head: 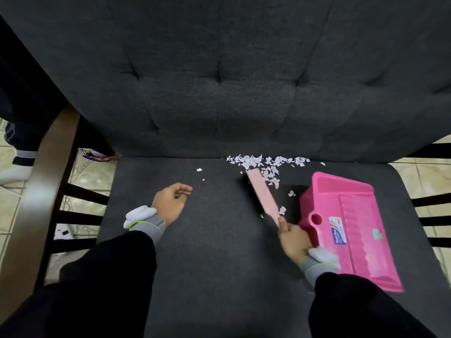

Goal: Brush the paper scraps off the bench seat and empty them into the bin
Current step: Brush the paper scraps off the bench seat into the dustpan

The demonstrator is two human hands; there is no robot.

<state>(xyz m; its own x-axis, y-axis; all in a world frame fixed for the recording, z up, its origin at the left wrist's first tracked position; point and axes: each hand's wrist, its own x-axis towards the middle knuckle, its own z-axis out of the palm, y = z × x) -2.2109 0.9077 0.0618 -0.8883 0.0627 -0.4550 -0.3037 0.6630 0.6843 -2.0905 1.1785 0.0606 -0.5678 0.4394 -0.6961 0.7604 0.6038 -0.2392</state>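
From where I stand, the small torn white paper scraps lie heaped at the back of the dark grey upholstered bench seat, right against the foot of the tufted grey fabric backrest. A few strays sit apart to the left, and a couple lie nearer the bright pink plastic dustpan.

The person's right hand has its grip clamped round the handle of a pale pink flat-backed brush with dark bristles underneath. The brush head reaches into the near edge of the heap. The left hand rests on the seat well to the left, its grip slack, fingers loosely curled on nothing. The dustpan lies flat on the seat just beside the right hand. I cannot tell which way its mouth faces. No bin is in view.

This looks like the gathering stage, with nearly everything yet to be collected. To do it well, I'd say the idle left hand should take the dustpan and press its lip flat into the fabric, facing the heap. Short, light strokes drawn forward from the crease would suit, since such light paper will likely flick away under a hard sweep. The scraps tucked against the backrest probably need the bristle tips worked into the seam. The strays on the left are best herded in last.
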